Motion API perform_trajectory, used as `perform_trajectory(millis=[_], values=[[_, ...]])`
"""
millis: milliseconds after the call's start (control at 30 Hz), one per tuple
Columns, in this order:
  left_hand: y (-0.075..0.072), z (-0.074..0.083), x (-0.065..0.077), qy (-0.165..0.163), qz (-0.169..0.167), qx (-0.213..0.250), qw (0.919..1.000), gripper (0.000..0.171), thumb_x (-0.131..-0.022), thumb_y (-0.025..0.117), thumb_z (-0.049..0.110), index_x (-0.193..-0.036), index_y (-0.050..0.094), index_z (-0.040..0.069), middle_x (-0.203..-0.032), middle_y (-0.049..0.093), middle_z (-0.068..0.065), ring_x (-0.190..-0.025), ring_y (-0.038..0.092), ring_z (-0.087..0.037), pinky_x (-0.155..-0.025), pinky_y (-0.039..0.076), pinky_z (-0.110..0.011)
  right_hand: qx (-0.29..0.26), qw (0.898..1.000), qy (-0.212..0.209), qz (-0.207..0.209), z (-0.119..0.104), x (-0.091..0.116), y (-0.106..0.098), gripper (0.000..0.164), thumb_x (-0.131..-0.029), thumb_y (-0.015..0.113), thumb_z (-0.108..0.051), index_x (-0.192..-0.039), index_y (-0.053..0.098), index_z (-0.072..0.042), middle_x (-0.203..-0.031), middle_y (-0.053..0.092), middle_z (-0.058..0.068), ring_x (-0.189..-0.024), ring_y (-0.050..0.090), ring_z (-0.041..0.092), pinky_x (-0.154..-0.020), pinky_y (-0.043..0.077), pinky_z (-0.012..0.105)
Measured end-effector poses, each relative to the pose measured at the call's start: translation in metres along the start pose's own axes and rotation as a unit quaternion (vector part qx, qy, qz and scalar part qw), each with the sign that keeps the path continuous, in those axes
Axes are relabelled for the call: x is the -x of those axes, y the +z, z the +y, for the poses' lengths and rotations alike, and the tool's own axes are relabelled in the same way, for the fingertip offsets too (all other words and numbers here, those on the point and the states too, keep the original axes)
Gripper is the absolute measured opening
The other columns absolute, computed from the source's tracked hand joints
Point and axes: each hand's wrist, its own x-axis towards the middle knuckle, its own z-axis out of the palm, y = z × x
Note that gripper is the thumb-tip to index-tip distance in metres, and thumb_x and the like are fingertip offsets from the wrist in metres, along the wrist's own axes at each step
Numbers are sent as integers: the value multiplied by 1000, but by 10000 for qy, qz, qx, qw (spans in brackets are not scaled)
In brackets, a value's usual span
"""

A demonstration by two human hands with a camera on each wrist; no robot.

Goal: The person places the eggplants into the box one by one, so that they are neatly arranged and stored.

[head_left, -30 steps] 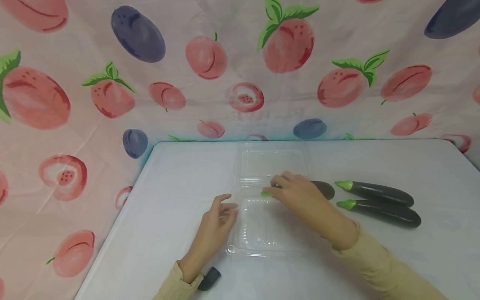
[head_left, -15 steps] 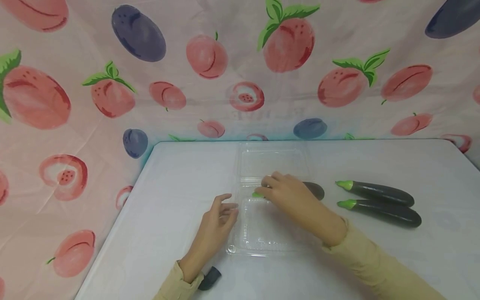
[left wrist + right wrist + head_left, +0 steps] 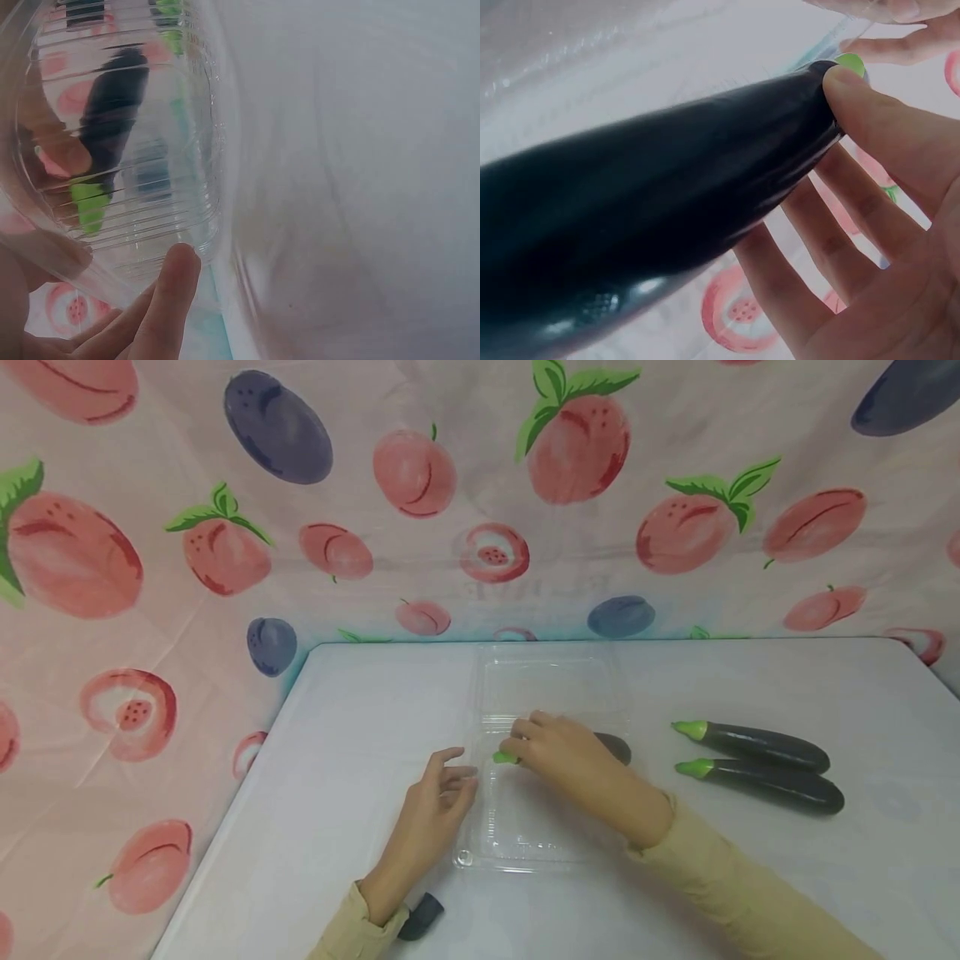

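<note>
My right hand (image 3: pixel 558 756) grips a dark, glossy eggplant (image 3: pixel 667 165) near its green stem end, thumb on one side and fingers along the other. The eggplant is over the near half of a clear plastic clamshell box (image 3: pixel 525 860), which lies with its lid (image 3: pixel 551 685) folded back. In the head view the hand hides the eggplant's middle. My left hand (image 3: pixel 431 814) is at the box's left side, fingers loosely bent. In the left wrist view its fingertips (image 3: pixel 180 262) touch the ribbed clear wall, and the eggplant shows through the plastic.
Two more eggplants, an upper one (image 3: pixel 765 747) and a lower one (image 3: pixel 772 787), lie side by side to the right on the white table (image 3: pixel 750 877). A small black piece (image 3: pixel 422 917) sits by the left sleeve. Behind hangs a fruit-print cloth (image 3: pixel 562 543).
My right hand has moved left and slightly toward the body with the eggplant, bringing it farther over the box. The left hand and the two other eggplants stay where they were.
</note>
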Motion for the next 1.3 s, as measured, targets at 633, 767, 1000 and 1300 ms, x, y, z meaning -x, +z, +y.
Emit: perform_trajectory(millis=[633,767,1000,1300], values=[[0,-1,0,11,-1,35,10000,45,-102,57,20,-141,41,7,-123,69,-12,-105,70,-22,-90,58,-38,-73,10000,-24,7,0,-5,17,29,-76,84,-7,-102,75,-17,-90,68,-2,-81,60,13,-72,58,24],[0,-1,0,-18,-15,52,10000,45,-102,57,20,-142,41,7,-123,69,-12,-105,70,-22,-90,58,-39,13,10000,-84,39,1,-4,19,30,-75,85,-6,-101,76,-17,-89,68,-2,-79,60,14,-70,58,24],[-1,-1,0,-45,-31,37,10000,46,-102,57,21,-142,41,7,-124,68,-12,-106,70,-23,-91,58,-39,54,9999,-99,-55,3,-6,22,28,-75,83,-3,-99,76,-17,-86,67,-2,-78,60,15,-66,56,25],[0,-1,0,-99,-39,62,9999,45,-102,57,22,-142,41,8,-125,68,-12,-107,69,-23,-92,58,-39,-57,9996,-35,-286,3,-8,26,25,-77,82,-4,-96,76,-18,-81,67,-4,-74,59,13,-64,55,24]])
